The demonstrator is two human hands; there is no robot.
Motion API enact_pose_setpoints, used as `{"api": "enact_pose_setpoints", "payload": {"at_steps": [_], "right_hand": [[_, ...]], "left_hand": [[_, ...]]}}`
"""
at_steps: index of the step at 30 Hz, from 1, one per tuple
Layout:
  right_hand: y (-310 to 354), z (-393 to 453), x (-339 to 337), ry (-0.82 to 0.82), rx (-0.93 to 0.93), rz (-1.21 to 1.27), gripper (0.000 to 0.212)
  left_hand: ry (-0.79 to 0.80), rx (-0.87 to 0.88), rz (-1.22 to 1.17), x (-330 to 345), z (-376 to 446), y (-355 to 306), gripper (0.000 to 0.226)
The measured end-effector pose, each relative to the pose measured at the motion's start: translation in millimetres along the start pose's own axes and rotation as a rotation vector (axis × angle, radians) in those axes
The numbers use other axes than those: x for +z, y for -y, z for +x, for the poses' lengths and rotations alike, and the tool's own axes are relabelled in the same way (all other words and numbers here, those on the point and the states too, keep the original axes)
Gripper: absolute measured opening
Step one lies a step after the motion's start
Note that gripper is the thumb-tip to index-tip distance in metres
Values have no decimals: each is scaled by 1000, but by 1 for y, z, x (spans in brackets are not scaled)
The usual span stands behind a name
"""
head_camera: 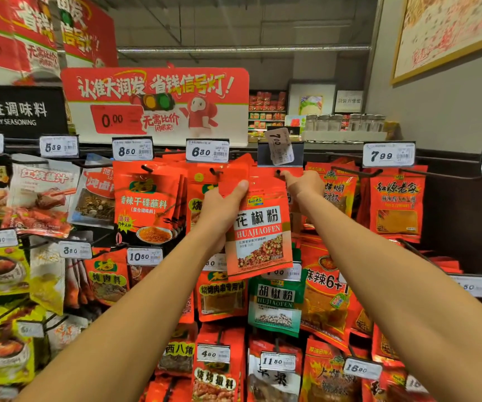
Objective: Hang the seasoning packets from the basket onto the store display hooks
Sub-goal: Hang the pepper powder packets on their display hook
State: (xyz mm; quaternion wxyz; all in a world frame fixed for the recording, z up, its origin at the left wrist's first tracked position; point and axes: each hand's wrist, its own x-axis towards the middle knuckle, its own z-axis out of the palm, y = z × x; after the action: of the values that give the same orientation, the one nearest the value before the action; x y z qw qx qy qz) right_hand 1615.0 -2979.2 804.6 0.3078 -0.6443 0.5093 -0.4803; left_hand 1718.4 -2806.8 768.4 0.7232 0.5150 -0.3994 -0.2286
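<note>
Packets point(258, 227): a thin stack of flat, glossy red foil/plastic pouches, rectangular, front one w/ white label band reading HUAJIAOFEN and a photo of reddish peppercorns below. Long axis runs vertical, tilted slightly, top edge up at the hook point(278, 171), bottom edge hanging low between the two forearms. Front faces the camera.

Left hand point(219, 207) grips the stack at its upper left edge, thumb across the front, fingers curled behind. Right hand point(303, 184) is at the stack's top right corner, index finger pointing at the black hook tip, other fingers curled; can't tell if it pinches the packet top or only touches.

Just above right hand: a dark plastic tag holder point(280, 155) w/ a crooked paper price slip, 7.00. Left of left hand: more red pouches on pegs point(147, 204), matte black wire, under tags 8.50 and 6.80. Right of right hand: red pouches point(396, 204) under tag 7.99. Below both hands: a green pouch point(276, 306), HUJIAOFEN, and further red packs. Above: a red-white card sign point(155, 103), rounded corners.
</note>
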Motion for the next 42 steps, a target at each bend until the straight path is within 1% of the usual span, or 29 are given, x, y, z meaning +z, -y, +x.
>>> {"api": "enact_pose_setpoints", "payload": {"at_steps": [2,4,5,9,10,12,15,17,20,24,26,27,29,30,33,35,37,39,40,42], "right_hand": [[-7,-5,-6,-65,-66,36,43],[-17,-13,-12,-100,-141,170,28],[-22,-18,-16,-98,-171,252,25],[-33,-37,-31,-108,-252,447,28],[-34,-39,-35,-76,-260,494,28],[-34,-43,-40,42,-262,539,27],[-32,-46,-45,148,-298,430,26],[-29,-47,-45,196,-294,396,28],[-24,-47,-44,220,-259,396,24],[-24,-44,-38,265,-153,488,16],[-24,-42,-34,265,-121,489,14],[-24,-39,-31,250,-93,480,14],[-23,-33,-25,212,-40,465,15],[-22,-28,-22,183,-26,449,16],[-15,-15,-13,75,-21,339,21],[-10,-7,-7,18,-30,233,26],[-7,-1,0,26,3,198,37],[-4,4,4,40,48,231,48],[-5,6,6,39,56,248,45],[-8,9,6,39,46,236,24]], "left_hand": [[-1,2,6,4,6,0,16],[9,-6,16,8,12,1,18],[19,-15,19,11,16,1,19],[61,-47,22,27,28,-1,21],[62,-51,22,32,30,-1,21],[52,-56,24,38,36,-3,20],[61,-85,25,46,42,-8,27],[59,-134,5,50,43,-11,28],[46,-202,-29,52,43,-13,26],[-10,-208,27,56,46,-11,24],[-48,-190,81,59,49,-10,26],[-58,-183,109,59,51,-8,30],[-79,-170,163,56,52,-4,46],[-96,-158,198,53,52,-2,50],[-152,-117,242,39,51,2,35],[-149,-109,258,29,49,4,24],[-117,-109,244,21,46,4,9],[-88,-121,222,18,43,3,7],[-78,-124,210,17,40,2,7],[-48,-126,195,16,35,-1,9]]}}
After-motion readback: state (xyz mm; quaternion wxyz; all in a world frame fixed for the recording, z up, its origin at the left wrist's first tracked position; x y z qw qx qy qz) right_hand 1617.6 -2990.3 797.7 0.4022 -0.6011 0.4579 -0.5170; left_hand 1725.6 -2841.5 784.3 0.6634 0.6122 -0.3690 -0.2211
